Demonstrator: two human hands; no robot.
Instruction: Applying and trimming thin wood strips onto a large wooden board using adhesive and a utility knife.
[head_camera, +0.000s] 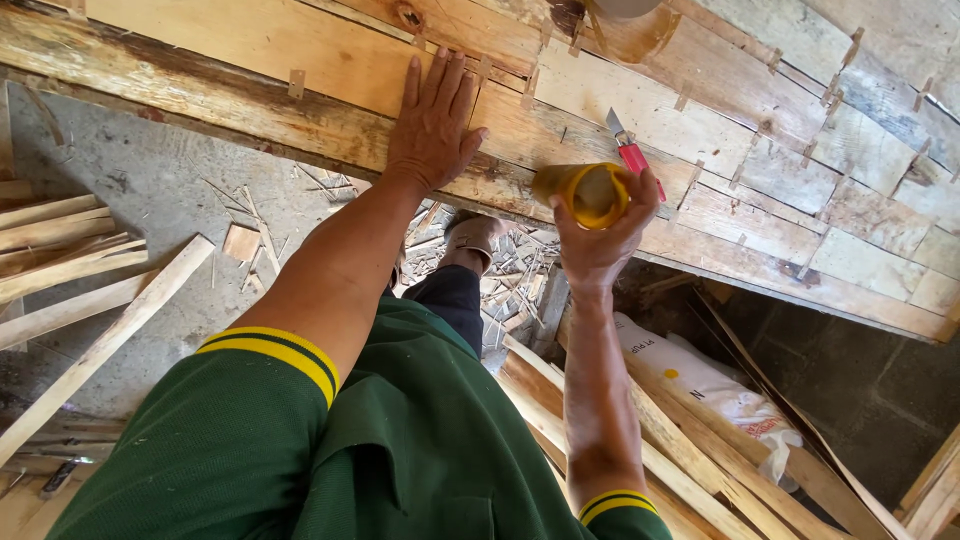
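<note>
Two hands worked at the long pale wooden plank (300, 60). We laid the left hand (432, 120) flat on it, fingers spread, gripping nothing. Just right of that hand, we closed the right hand (598, 240) around a yellow cylindrical roll (585, 192) and a red-handled utility knife (632, 155), blade over the plank. In our judgement, firm downward pressure steadied the plank best.

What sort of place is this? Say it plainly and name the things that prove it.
Probably a rough woodworking or carpentry shop. Pale wooden planks joined edge to edge lie under the flat left hand, loose cut wooden strips and chips litter the grey concrete floor, and the right hand grips a yellow-handled tool.
</note>
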